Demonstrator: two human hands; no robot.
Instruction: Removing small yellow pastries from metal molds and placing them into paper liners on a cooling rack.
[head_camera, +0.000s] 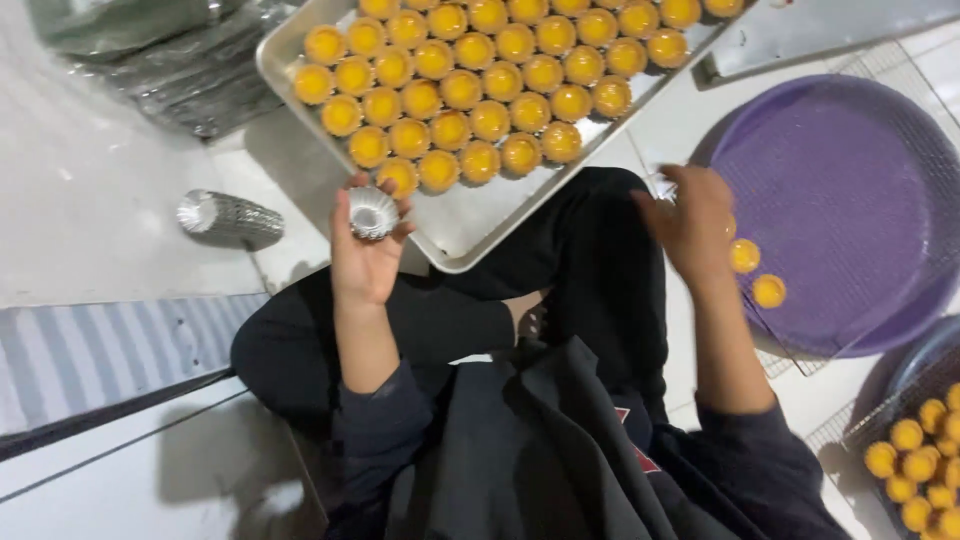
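Note:
I sit cross-legged on the floor in black clothes. My left hand (365, 255) holds a small fluted silver foil cup (372, 212), empty, just in front of a metal baking tray (455, 225) filled with several rows of yellow tartlets (470, 90). My right hand (695, 222) reaches over the edge of a round purple tray (850, 190), its fingers curled near two yellow tartlets (755, 272) lying there. What the right fingers hold is hidden from me.
A stack of nested foil cups (228, 218) lies on its side on the floor at left. Crumpled plastic wrap (170, 60) sits at the top left. A wire basket with more yellow tartlets (925, 460) is at the lower right. A grey striped mat (90, 355) lies left.

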